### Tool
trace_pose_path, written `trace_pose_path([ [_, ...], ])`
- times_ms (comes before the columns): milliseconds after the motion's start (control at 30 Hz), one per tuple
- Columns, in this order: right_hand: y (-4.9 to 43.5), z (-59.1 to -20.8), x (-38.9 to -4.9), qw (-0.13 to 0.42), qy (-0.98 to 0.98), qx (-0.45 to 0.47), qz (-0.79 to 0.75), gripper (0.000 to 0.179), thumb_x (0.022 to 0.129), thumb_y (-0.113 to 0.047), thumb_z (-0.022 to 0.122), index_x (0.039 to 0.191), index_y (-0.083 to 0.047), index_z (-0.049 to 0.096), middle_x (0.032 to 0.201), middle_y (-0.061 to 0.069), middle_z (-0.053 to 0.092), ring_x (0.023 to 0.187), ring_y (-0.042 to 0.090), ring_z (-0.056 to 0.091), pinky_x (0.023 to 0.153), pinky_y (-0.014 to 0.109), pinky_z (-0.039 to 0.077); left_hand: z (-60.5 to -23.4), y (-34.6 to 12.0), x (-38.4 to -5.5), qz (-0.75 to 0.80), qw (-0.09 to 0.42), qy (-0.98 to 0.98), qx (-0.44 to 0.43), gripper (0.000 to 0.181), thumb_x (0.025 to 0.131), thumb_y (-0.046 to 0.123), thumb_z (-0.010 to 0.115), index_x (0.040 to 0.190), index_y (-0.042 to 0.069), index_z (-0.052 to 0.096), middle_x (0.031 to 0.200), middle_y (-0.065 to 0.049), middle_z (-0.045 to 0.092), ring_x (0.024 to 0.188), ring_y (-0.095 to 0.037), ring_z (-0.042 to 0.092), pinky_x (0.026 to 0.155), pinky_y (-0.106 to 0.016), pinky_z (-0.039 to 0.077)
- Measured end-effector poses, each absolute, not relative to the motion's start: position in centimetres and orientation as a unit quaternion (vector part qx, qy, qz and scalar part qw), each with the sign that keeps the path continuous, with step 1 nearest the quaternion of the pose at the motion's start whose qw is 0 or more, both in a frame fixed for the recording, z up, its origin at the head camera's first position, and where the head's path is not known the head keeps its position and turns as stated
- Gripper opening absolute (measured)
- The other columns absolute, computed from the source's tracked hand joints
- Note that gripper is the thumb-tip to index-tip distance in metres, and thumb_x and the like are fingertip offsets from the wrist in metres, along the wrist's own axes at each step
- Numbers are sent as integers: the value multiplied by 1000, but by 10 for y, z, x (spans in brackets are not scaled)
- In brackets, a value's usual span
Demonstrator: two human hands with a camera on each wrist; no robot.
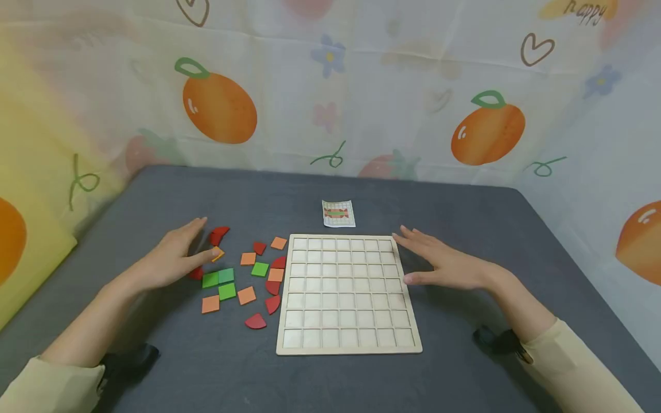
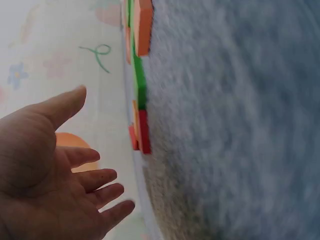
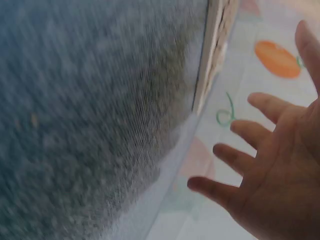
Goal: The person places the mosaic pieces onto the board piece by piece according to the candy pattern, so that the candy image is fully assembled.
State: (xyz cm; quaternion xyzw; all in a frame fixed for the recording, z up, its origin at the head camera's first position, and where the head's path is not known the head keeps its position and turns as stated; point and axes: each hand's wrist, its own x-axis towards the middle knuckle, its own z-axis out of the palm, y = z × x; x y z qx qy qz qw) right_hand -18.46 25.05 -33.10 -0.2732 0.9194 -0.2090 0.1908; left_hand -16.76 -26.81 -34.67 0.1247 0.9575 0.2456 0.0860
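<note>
My left hand (image 1: 167, 257) hovers at the left of a loose scatter of coloured tiles, its fingers extended and nothing held. Among the tiles are green squares (image 1: 227, 291), orange squares (image 1: 210, 304) and red curved pieces (image 1: 255, 321). In the left wrist view the same hand (image 2: 55, 175) has its fingers spread beside the edge-on tiles. My right hand (image 1: 446, 264) is held over the right edge of a pale wooden grid board (image 1: 349, 349), thumb and fingers apart. The right wrist view shows that hand (image 3: 280, 150) spread and holding nothing.
Behind the board lies a small printed card (image 1: 338, 214) with a red, orange and green pattern on a grid. A dark grey cloth (image 1: 258, 195) covers the table. A fruit-printed curtain (image 1: 361, 86) hangs behind and at the sides.
</note>
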Motion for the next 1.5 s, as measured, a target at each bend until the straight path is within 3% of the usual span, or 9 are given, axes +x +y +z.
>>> trace_pose_path([
  [167, 244, -335, -178, 239, 898, -294, -222, 96, 87, -55, 68, 160, -27, 12, 169, 1, 0, 157, 32, -3, 120, 66, 6, -349, -273, -179, 267, 119, 952, 88, 83, 99, 47, 53, 154, -6, 19, 156, -34, 27, 142, -54, 29, 110, -68, 30],
  [467, 244, -344, -178, 231, 895, -330, -192, 112, 76, -57, 78, 159, -13, 16, 169, 9, 7, 156, 40, 1, 118, 68, 11, -355, -268, -191, 325, 114, 939, 22, 66, 97, 38, 60, 144, -3, 41, 140, -29, 48, 123, -43, 50, 95, -54, 47],
  [767, 249, -348, -181, 236, 895, -327, -194, 123, 71, -57, 81, 159, -7, 11, 169, 12, 1, 155, 42, 0, 119, 67, 11, -358, -261, -191, 331, 88, 940, 14, 59, 93, 36, 67, 134, -4, 51, 129, -27, 55, 111, -38, 55, 87, -47, 50],
  [1500, 248, -350, -182, 237, 897, -326, -184, 125, 70, -60, 80, 159, -6, 11, 169, 12, 0, 155, 42, 0, 117, 69, 10, -363, -258, -193, 322, 56, 945, -2, 47, 92, 28, 68, 126, -2, 58, 126, -26, 60, 107, -36, 60, 80, -39, 54],
])
